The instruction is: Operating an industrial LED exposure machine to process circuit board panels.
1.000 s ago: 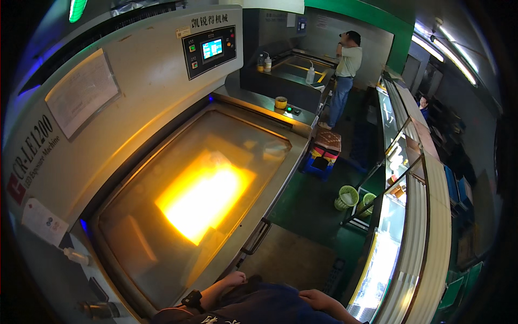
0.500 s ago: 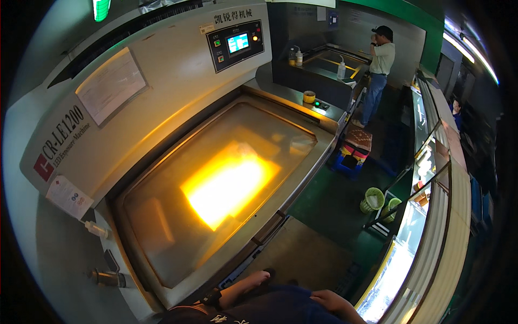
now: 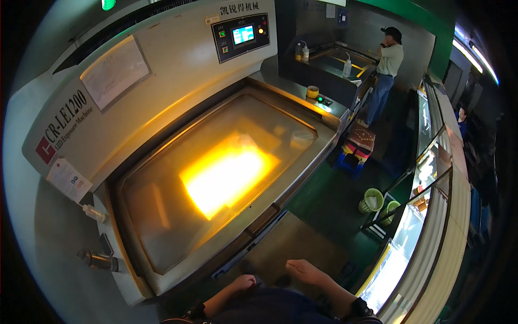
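Note:
My left hand is curled in a loose fist in front of my body, with no object showing in it. To its right, my right hand is held up with its fingers pointing left, looking stretched and holding nothing that I can see. Neither hand touches the large exposure machine before me. Its wide framed bed lies beyond my hands, with a bright yellow-white patch of light glowing at its middle.
A lit control panel is on the machine's face. At the far right another person stands by a second bed with squeeze bottles. A stool, green baskets and a bright light table stand on the right.
My right hand has come forward and left, away from my body. My left hand has drawn back slightly to the left. The view has shifted a little; the glow stays on the bed.

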The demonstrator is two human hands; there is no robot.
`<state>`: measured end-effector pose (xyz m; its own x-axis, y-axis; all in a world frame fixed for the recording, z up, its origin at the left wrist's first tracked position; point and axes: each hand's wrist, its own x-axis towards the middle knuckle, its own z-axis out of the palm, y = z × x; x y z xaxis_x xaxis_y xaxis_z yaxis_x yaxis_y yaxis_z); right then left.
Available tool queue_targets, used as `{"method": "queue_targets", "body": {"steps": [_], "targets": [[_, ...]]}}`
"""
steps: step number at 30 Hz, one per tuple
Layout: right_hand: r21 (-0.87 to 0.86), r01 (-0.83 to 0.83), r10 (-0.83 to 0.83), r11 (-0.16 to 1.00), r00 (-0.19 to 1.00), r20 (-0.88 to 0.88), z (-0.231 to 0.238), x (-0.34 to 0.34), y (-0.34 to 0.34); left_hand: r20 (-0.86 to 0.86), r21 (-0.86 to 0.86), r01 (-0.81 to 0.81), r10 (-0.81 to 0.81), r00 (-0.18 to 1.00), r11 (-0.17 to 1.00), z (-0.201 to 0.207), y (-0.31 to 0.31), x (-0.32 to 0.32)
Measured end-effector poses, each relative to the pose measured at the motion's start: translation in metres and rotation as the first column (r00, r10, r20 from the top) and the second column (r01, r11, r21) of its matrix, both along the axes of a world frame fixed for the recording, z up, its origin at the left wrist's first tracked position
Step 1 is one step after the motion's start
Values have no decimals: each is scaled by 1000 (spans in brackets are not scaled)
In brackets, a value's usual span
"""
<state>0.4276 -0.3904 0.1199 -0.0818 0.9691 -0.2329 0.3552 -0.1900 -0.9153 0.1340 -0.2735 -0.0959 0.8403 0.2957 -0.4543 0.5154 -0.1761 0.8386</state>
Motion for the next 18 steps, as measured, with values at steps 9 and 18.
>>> {"method": "queue_targets", "body": {"steps": [9, 18], "targets": [[51, -52, 50, 997, 998, 42, 32, -6, 89, -147, -127, -295, 276, 950, 947, 60, 64, -1], [317, -519, 78, 794, 603, 794, -120, 105, 175, 122, 56, -313, 305, 945, 948, 39, 116, 12]]}}
